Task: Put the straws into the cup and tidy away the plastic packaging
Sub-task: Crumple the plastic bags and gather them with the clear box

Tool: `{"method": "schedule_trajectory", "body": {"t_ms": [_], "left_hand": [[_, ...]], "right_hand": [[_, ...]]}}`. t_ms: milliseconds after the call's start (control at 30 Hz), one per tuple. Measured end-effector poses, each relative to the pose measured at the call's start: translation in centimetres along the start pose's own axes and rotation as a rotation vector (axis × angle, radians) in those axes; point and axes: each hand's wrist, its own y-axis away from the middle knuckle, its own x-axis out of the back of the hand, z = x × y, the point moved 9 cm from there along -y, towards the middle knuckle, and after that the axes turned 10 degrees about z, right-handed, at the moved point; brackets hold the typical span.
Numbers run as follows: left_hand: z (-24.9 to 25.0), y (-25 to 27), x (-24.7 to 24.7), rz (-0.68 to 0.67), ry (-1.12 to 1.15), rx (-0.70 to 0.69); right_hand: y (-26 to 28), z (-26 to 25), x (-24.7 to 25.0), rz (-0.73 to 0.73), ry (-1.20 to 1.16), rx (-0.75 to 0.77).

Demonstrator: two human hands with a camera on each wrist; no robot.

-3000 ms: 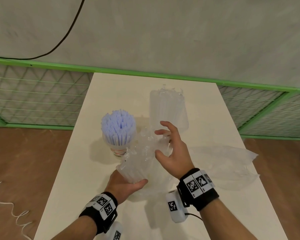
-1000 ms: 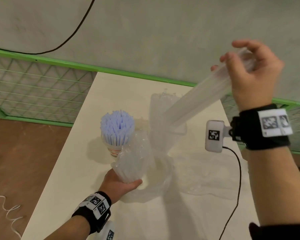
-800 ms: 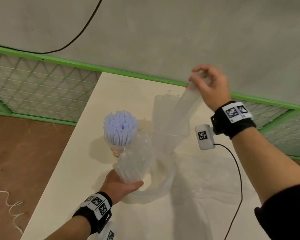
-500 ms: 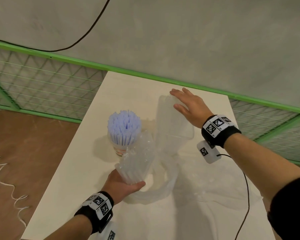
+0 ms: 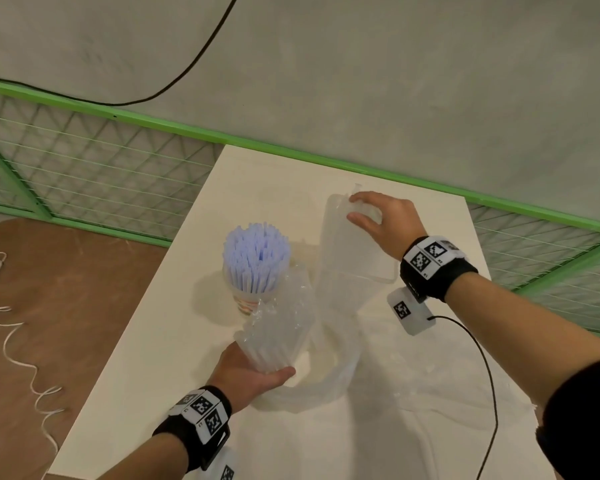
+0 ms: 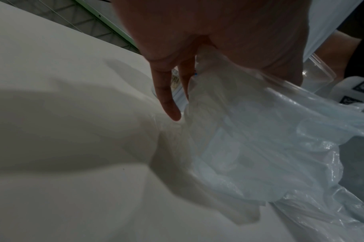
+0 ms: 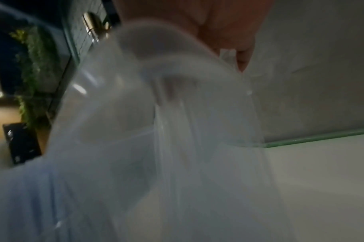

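Blue straws [image 5: 256, 252] stand in the cup [image 5: 245, 301] just beside the crinkly plastic bundle [image 5: 280, 327] the left hand [image 5: 248, 374] grips, so a bump could tip them, while the right hand [image 5: 383, 221] pinches a clear wrapper [image 5: 347, 258].

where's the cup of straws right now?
Head view: the cup of straws stands upright on the table, left of centre, just beyond the plastic bundle held by the left hand and left of the right hand.
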Motion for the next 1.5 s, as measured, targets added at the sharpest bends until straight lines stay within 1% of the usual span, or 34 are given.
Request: {"method": "schedule_trajectory", "body": {"t_ms": [67,100,133,233,267,333,433,567,633,667,767,800,833,867,900,967,1000,1067,1133,1200,1300,1433,1500], "left_hand": [[-0.1,0.1,0.0,0.001,0.001,0.004],[-0.1,0.1,0.0,-0.001,0.003,0.008],[0.0,0.2,0.0,-0.003,0.006,0.011],[-0.1,0.1,0.0,-0.005,0.034,0.025],[0.0,0.2,0.0,-0.007,0.035,0.028],[0.0,0.2,0.1,-0.007,0.032,0.036],[0.2,0.0,0.0,-0.012,0.030,0.022],[-0.1,0.0,0.1,-0.012,0.027,0.030],[-0.4,0.0,0.1,-0.022,0.030,0.039],[-0.5,0.1,0.1,-0.029,0.025,0.043],[-0.6,0.0,0.1,-0.049,0.010,0.044],[-0.5,0.0,0.1,-0.050,0.022,0.040],[-0.5,-0.1,0.1,-0.052,0.038,0.040],[-0.5,-0.2,0.1,-0.053,0.056,0.042],[-0.6,-0.2,0.1,-0.056,0.073,0.044],[-0.8,-0.2,0.1,-0.061,0.091,0.043],[-0.9,-0.1,0.1,-0.063,0.089,0.040],[-1.0,0.1,0.1,-0.090,0.097,0.055],[-1.0,0.5,0.3,-0.105,0.130,0.084],[-0.3,0.9,0.6,-0.106,0.156,0.082],[1.0,1.3,1.2,-0.064,0.203,0.054],[2.7,1.7,1.9,0.002,0.249,-0.056],[3.5,1.9,1.9,0.028,0.275,-0.097]], "right_hand": [[-0.3,0.6,0.8,0.052,-0.106,-0.100],[-0.2,0.8,0.6,0.045,-0.130,-0.122],[0.0,0.6,0.3,0.021,-0.121,-0.101],[1.1,-0.5,-1.4,-0.046,0.014,0.122],[1.4,-0.6,-1.8,-0.061,0.063,0.167],[1.7,-0.6,-2.3,-0.084,0.160,0.207],[2.1,-0.9,-2.5,-0.079,0.265,0.270],[2.5,-0.8,-2.9,-0.128,0.309,0.265],[2.7,-1.6,-1.8,-0.092,0.290,0.279],[2.7,-2.4,-0.7,-0.046,0.253,0.272],[3.8,-6.0,3.9,0.149,0.054,0.267],[4.8,-7.3,4.7,0.163,-0.037,0.274],[6.0,-8.4,4.8,0.128,-0.127,0.267],[7.5,-9.3,4.1,0.050,-0.201,0.235],[9.1,-9.8,2.8,-0.066,-0.252,0.178],[12.4,-9.9,-0.7,-0.326,-0.286,0.040],[13.7,-9.7,-2.4,-0.425,-0.283,-0.011],[15.0,-9.2,-4.7,-0.534,-0.287,-0.078],[15.3,-9.0,-6.1,-0.584,-0.328,-0.128],[15.1,-8.8,-6.8,-0.614,-0.369,-0.161],[14.4,-8.4,-7.0,-0.599,-0.420,-0.194],[14.0,-9.2,-7.0,-0.570,-0.461,-0.111],[14.3,-9.7,-7.1,-0.571,-0.461,-0.103]]}}
